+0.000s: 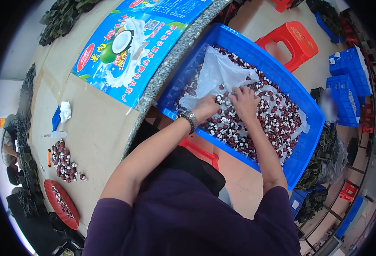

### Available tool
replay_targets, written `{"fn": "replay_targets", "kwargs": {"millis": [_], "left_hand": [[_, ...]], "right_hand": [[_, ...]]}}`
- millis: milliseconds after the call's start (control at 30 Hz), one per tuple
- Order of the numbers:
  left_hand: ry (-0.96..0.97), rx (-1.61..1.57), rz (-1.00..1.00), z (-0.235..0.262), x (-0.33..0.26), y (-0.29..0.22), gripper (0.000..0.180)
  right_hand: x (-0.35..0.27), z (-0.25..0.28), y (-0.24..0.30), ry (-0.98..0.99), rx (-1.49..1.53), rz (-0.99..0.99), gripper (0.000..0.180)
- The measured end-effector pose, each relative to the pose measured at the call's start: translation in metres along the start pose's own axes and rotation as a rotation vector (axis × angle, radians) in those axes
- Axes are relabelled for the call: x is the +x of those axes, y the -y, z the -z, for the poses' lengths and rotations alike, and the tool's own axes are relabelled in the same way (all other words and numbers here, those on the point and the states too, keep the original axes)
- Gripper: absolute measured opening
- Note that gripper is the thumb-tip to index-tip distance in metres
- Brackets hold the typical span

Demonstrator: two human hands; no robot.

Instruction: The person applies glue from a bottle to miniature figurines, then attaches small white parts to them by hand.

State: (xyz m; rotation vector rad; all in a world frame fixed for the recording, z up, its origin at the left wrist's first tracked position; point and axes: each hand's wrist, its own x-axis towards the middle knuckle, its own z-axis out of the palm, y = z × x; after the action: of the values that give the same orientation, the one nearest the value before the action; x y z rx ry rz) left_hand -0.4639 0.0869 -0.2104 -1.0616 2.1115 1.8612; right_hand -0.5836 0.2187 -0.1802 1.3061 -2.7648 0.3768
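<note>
Many small dark red and white round pieces [277, 121] lie spread in a large blue plastic crate [311, 106] in front of me. A thin white plastic sheet [222, 70] lies crumpled over the pieces at the crate's far left. Beside the near edge of this sheet, my left hand [206, 107] has its fingers curled in at the pieces; whatever they hold is hidden. A metal watch [190, 119] circles my left wrist. Just right of it, my right hand [244, 102] rests on the pieces, fingers bent and somewhat apart, with nothing visible in its grasp.
Left of the crate stands a stone-edged table [107, 132] bearing a blue printed sheet [132, 47]. A pile of similar pieces [63, 161] and a red dish [62, 205] are on it. A red stool [290, 42] stands beyond the crate; blue crates [341, 96] are at right.
</note>
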Motion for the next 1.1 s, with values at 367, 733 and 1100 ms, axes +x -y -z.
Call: {"fn": "replay_targets", "kwargs": {"millis": [367,733,1100], "left_hand": [[0.006,0.464,-0.206,-0.01,-0.01,-0.015,0.045],[0.534,0.511,-0.373,0.007,-0.054,-0.032,0.042],[0.362,0.897,-0.191,0.009,-0.045,-0.03,0.054]], "right_hand": [[-0.048,0.017,0.012,0.077,0.098,-0.015,0.024],[-0.098,0.052,0.012,0.422,0.318,0.132,0.025],[-0.086,0.046,-0.015,0.301,-0.071,-0.025,0.038]]}}
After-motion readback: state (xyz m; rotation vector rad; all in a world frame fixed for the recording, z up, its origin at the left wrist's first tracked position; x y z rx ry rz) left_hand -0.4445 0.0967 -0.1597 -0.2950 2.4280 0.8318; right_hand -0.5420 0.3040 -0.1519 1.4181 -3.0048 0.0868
